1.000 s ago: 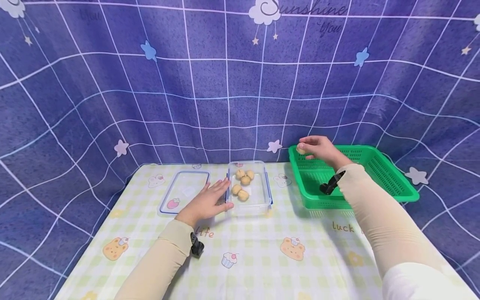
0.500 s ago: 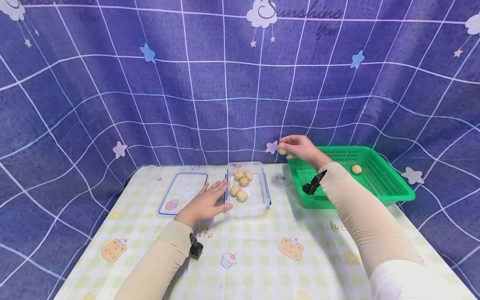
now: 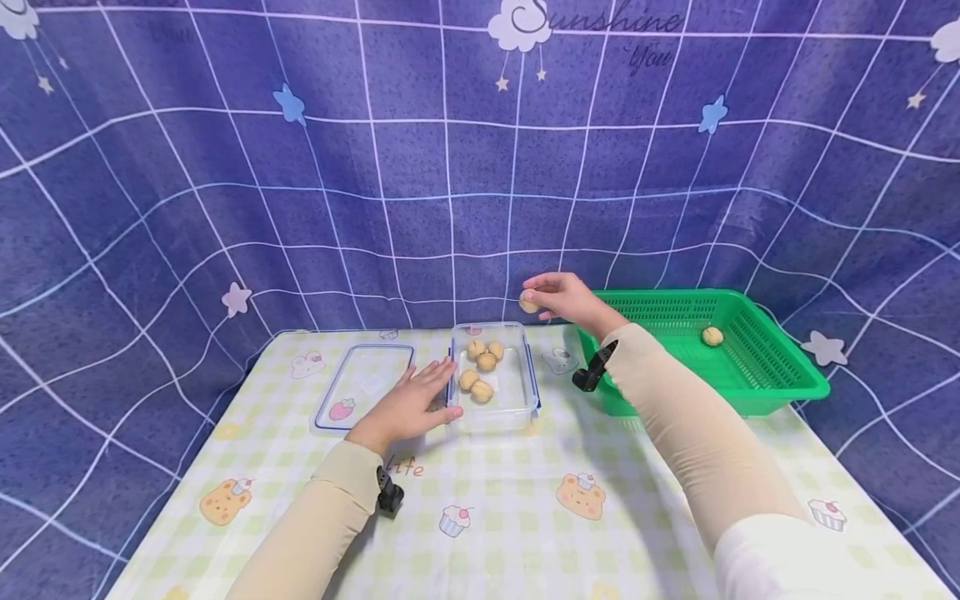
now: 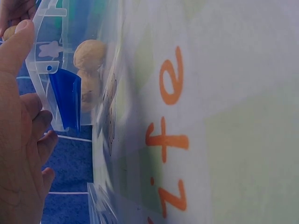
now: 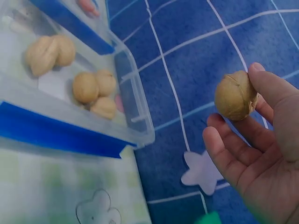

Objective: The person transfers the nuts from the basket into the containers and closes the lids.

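Note:
My right hand pinches a walnut between thumb and fingers, raised between the green basket and the clear plastic box. Its other fingers are spread loosely below the nut in the right wrist view. My left hand rests with extended fingers at the left side of the box, near a blue side clip. Several walnuts lie inside the open box in two clusters. A single walnut sits in the green basket on the right.
The clear lid with a blue seal lies flat to the left of the box, partly behind my left hand. A checked cloth covers the table. A blue gridded curtain hangs right behind the table's far edge.
My right hand has moved left with its walnut, from over the basket toward the box, uncovering the walnut left in the basket. The left hand stays in place.

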`<state>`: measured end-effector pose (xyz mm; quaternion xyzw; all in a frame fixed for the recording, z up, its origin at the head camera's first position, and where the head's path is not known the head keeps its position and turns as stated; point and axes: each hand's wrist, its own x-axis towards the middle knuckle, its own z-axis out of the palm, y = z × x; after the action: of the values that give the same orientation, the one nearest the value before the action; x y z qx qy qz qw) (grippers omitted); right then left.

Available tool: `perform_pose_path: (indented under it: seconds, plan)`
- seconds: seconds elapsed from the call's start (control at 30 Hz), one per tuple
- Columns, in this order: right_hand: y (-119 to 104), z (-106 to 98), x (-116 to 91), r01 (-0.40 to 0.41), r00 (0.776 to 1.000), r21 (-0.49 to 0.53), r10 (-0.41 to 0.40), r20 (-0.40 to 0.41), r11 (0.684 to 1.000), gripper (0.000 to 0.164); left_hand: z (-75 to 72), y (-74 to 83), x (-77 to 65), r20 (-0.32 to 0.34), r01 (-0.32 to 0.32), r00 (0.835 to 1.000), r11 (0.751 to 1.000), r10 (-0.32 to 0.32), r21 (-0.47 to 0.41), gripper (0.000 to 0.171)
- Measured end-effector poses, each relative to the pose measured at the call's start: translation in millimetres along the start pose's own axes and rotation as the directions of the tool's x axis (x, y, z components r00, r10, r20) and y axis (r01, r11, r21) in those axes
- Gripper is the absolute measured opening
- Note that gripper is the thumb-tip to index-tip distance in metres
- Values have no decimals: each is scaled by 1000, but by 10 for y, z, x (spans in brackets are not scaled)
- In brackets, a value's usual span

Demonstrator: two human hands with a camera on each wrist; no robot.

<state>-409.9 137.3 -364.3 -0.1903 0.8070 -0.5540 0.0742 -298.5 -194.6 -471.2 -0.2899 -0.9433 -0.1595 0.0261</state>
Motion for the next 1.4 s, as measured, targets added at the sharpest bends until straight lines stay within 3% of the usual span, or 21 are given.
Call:
perform_pose_path:
  seconds: [0.4,0.6,0.97,1.4]
  plan:
    - [-106,230,37,7,999,-33,-5,46,999,37,-10,6,12,0,-4,1000,1000,4,14,90]
    - [-139,240,48,25,1000,-56,-24,14,998,44,-11,10,4,9,-1,1000,1000,1,14,90]
    - [-57,-136,-64,5,998,-33,-7,-60,999,43,-40,35,4,16,-2,1000,1000,2,18,88]
    - [104,-828,-316,24,986,-113,-42,-162,993,49,-48,14,3,21,4,1000,998,-5,57,89]
